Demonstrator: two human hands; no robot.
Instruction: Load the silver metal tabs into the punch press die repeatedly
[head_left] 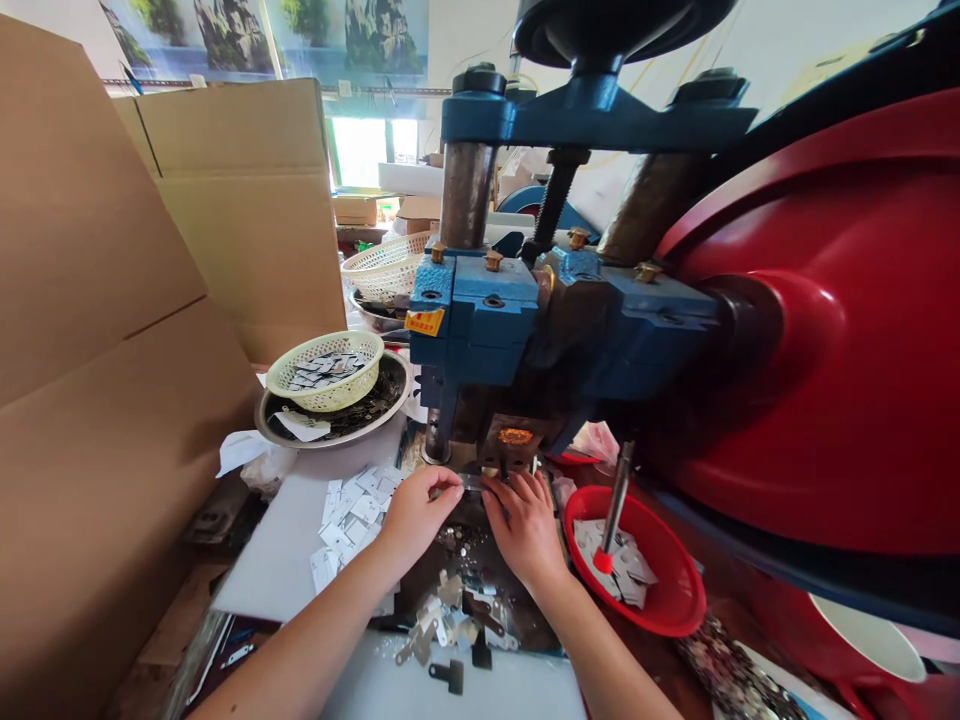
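Note:
At the foot of a blue press [480, 330], my left hand [420, 515] pinches a small flat metal piece [472, 482] between thumb and forefinger. My right hand [526, 525] meets the other end of this piece, its thumb and forefinger bent against it and the other fingers lying toward the press die [514, 440]. Part of the piece is hidden by my fingers. Small loose metal plates [446, 620] lie on the dark press bed and white surface between my forearms. Left of my left hand spreads a heap of pale flat pieces [356, 515].
A red bowl [679, 615] with pale pieces stands at right, a metal rod above it. At left, a cream basket [367, 385] of pieces sits in a metal basin [262, 425]. A large red wheel [840, 330] rises at right; cardboard [247, 220] stands at left.

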